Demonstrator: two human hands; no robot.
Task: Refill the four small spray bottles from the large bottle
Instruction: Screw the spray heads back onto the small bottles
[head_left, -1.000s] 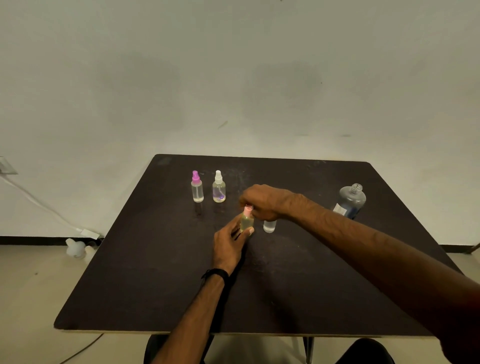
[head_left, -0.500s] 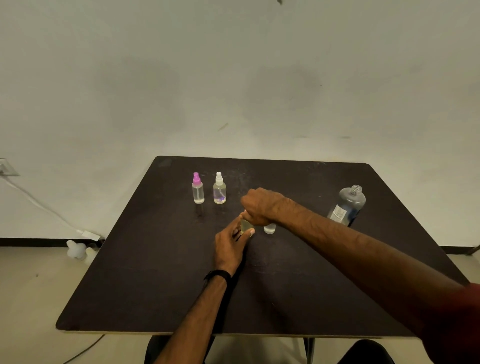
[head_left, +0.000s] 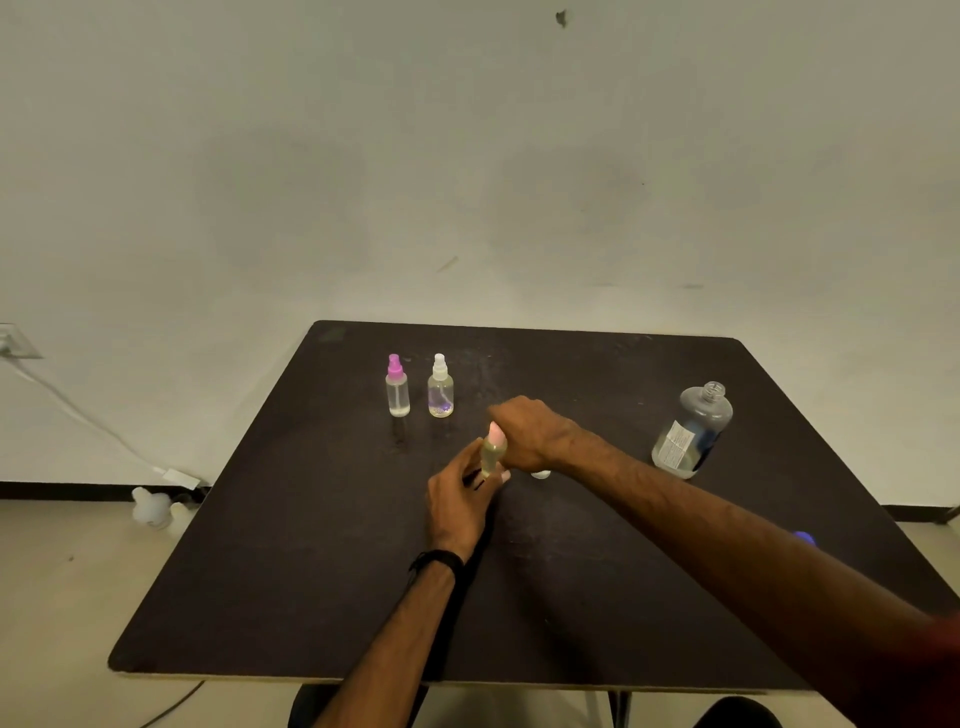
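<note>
At frame centre your left hand (head_left: 460, 501) pinches a yellowish spray bottle (head_left: 491, 456); your right hand (head_left: 530, 431) fingers curl over its pink cap. The large bottle (head_left: 691, 431), uncapped and nearly empty, leans right. Two small spray bottles (head_left: 397, 387) stand upper-left on the table (head_left: 260, 571).

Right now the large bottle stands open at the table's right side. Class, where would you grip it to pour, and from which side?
Grip the large bottle around its wide body, below the shoulder, and keep off the narrow threaded neck. Come from its right, open side with the right hand; the small bottles and both arms crowd its left. It has no cap, so it probably needs lifting upright before tilting.
</note>
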